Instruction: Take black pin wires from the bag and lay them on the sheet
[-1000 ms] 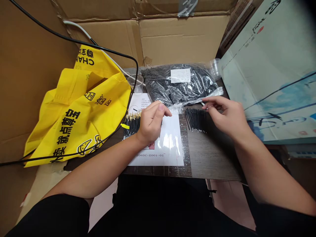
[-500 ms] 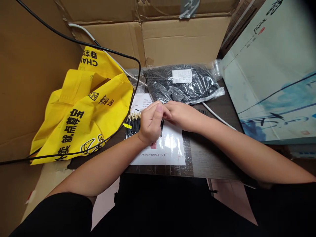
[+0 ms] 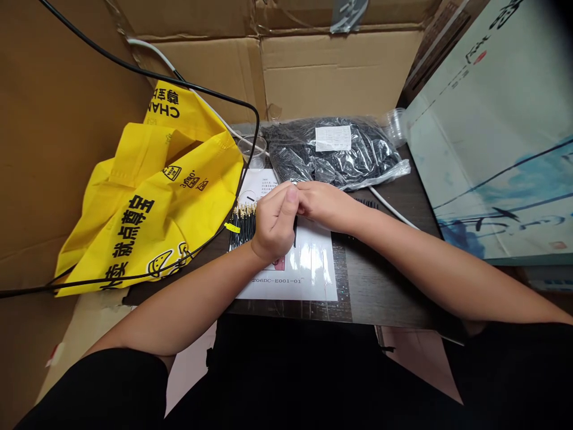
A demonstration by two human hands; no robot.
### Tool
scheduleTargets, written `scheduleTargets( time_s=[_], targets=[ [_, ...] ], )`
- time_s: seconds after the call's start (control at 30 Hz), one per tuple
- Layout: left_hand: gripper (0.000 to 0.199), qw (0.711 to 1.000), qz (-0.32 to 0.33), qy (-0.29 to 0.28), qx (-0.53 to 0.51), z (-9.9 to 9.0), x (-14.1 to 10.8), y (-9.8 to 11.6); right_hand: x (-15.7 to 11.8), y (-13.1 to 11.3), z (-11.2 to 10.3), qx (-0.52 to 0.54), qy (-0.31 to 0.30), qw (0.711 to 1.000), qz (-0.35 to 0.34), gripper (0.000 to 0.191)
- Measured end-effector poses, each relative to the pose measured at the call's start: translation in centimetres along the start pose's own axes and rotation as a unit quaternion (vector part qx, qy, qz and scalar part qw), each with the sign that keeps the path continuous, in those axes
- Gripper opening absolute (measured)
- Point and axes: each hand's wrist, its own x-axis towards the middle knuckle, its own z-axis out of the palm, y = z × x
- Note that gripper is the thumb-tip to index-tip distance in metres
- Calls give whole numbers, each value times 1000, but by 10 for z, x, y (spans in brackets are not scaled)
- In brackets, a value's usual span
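My left hand [image 3: 276, 221] is closed, its thumb pressed over the curled fingers, above a printed sheet [image 3: 311, 269]. Against its fingertips rests my right hand [image 3: 321, 204], also closed, with its fingers bent inward. Whatever the two hands pinch between them is hidden behind the fingers. Just left of my left hand lies a row of black cables [image 3: 242, 230] with gold-coloured tips, on the sheet. A small yellow tag [image 3: 232, 227] sits on that row. Part of a black cable end shows just below the hands, beside my left wrist.
A crumpled yellow bag [image 3: 174, 191] lies on the left, crossed by a black cord [image 3: 233, 100]. Behind my hands are a clear bag of black parts [image 3: 340, 158] and a clear plastic cup [image 3: 253, 152]. Cardboard [image 3: 331, 74] stands at the back, a pale printed box [image 3: 501, 137] on the right.
The hands stay together at nearly the same place, with the right fingers curled slightly more. The whole view has shifted a little.
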Motion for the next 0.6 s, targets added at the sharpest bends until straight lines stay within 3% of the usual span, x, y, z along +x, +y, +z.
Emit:
scheduleTargets(
  time_s=[0.23, 0.5, 0.6],
  targets=[
    [47, 1000, 3, 6, 7, 1, 0, 0, 0, -4, -4, 24, -40, 998, 38, 22],
    [46, 999, 11, 8, 50, -2, 1, 1, -2, 2, -5, -59, -13, 996, -73, 17],
    [39, 995, 17, 6, 100, -4, 3, 1, -5, -1, -19, -78, -2, 995, -66, 18]
  ],
)
